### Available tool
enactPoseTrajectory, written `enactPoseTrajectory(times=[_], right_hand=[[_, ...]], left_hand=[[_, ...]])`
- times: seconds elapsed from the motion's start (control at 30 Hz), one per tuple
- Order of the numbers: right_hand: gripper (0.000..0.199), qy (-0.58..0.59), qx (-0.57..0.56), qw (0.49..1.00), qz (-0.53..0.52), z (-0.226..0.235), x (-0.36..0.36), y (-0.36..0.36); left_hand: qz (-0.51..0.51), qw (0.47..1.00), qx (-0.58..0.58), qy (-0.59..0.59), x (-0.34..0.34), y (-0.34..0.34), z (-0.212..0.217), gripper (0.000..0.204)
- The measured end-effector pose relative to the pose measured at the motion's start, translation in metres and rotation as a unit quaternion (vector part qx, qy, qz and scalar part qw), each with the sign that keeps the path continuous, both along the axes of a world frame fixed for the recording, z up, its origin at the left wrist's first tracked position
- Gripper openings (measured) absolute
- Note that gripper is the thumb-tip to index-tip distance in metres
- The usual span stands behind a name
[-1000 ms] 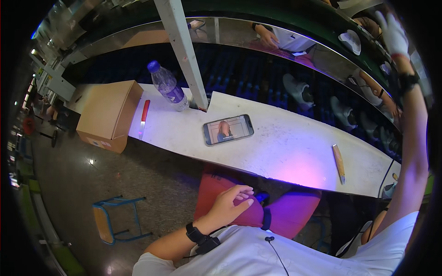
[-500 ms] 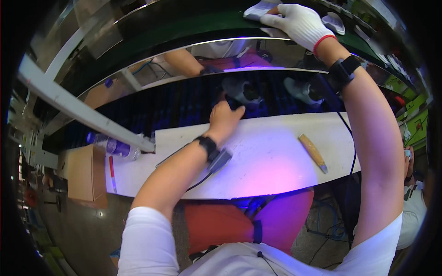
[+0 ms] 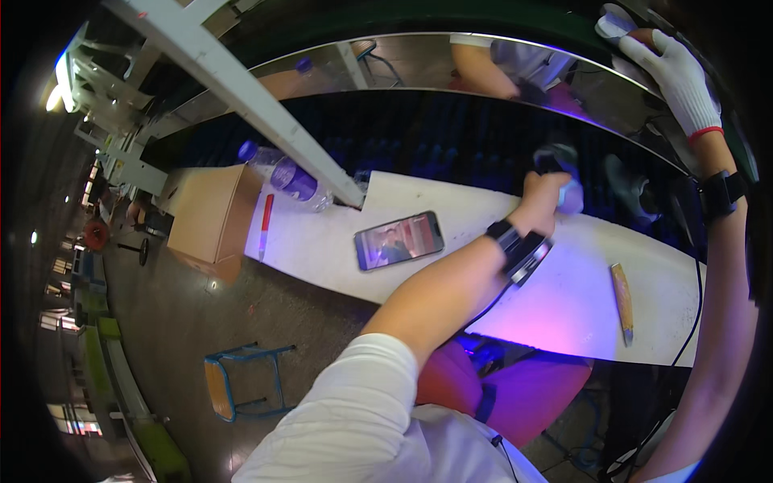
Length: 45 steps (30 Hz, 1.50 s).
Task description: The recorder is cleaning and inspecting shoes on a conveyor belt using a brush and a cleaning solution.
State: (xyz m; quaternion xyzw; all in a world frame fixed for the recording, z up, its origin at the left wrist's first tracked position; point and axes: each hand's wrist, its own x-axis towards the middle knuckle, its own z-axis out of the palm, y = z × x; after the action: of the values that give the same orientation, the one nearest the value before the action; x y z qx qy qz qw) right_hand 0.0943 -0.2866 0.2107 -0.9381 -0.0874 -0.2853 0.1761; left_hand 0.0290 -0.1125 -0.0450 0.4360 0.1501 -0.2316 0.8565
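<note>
Dark floor [image 3: 310,330] reflecting light, blue-framed stool [image 3: 217,388] standing at left, white counter [image 3: 451,203] curving, violet light [image 3: 535,318] pooling on it, pale post [image 3: 258,114] slanting, lamp [image 3: 64,83] shining at upper left

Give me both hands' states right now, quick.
Left hand: closed on a shoe, slightly blurred.
Right hand, gloved: at a pale curved piece; whether it grips cannot be told.

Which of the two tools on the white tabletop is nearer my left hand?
The tan tool at right; the red-handled tool lies farther from your left hand, beside the cardboard box.
</note>
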Motion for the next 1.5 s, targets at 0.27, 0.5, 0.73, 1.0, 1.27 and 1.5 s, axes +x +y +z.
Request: enactPoseTrajectory(times=[0.27, 0.5, 0.73, 1.0, 1.27, 1.5], right_hand=[[0.043, 0.01, 0.056, 0.998, 0.041, 0.021, -0.012, 0.058], [0.037, -0.139, 0.044, 0.979, 0.143, 0.017, -0.039, 0.035], [0.053, -0.155, 0.077, 0.959, 0.223, -0.044, -0.28, 0.059], [0.023, 0.028, 0.336, 0.941, 0.022, -0.143, -0.376, 0.058], [0.055, -0.003, 0.553, 0.829, 0.079, -0.193, -0.397, 0.073], [0.056, 0.073, 0.606, 0.784, 0.11, -0.18, -0.382, 0.08]], left_hand=[[-0.112, 0.985, 0.101, -0.084, -0.175, 0.186, 0.046, 0.042], [-0.103, 0.585, 0.566, -0.572, -0.22, 0.193, 0.061, 0.054], [-0.065, 0.505, 0.626, -0.591, -0.187, 0.194, 0.043, 0.057], [-0.263, 0.534, 0.579, -0.557, -0.148, 0.123, 0.063, 0.041], [-0.031, 0.656, 0.386, -0.648, -0.186, 0.133, 0.078, 0.041], [0.047, 0.783, 0.193, -0.589, -0.233, 0.141, 0.058, 0.045]])
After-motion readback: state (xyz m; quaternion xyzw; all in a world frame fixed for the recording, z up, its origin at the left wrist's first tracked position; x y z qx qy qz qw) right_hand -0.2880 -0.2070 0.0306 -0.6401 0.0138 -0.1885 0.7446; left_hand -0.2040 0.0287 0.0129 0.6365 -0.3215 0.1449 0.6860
